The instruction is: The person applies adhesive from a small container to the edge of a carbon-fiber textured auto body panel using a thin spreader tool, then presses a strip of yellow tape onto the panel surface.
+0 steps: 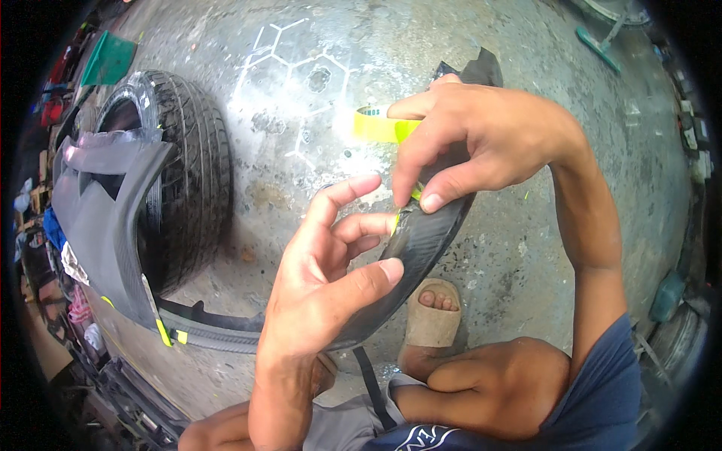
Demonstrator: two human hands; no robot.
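Note:
A long curved black trim panel with a carbon-fibre-like pattern arcs across in front of me. My left hand is open and palm up beside it, fingers spread. Its thumb rests against the panel and another fingertip is at the edge, by a small yellow-green strip. My right hand is closed above the panel, thumb and index finger pinching a bit of yellow-green tape at that same edge. A roll of yellow-green tape sits at the right hand's fingers, partly hidden by them.
A tyre stands on the left, with the wide end of a black carbon-patterned part leaning against it. A green dustpan-like thing lies beyond. My sandalled foot is below the panel. Clutter lines the left and right edges.

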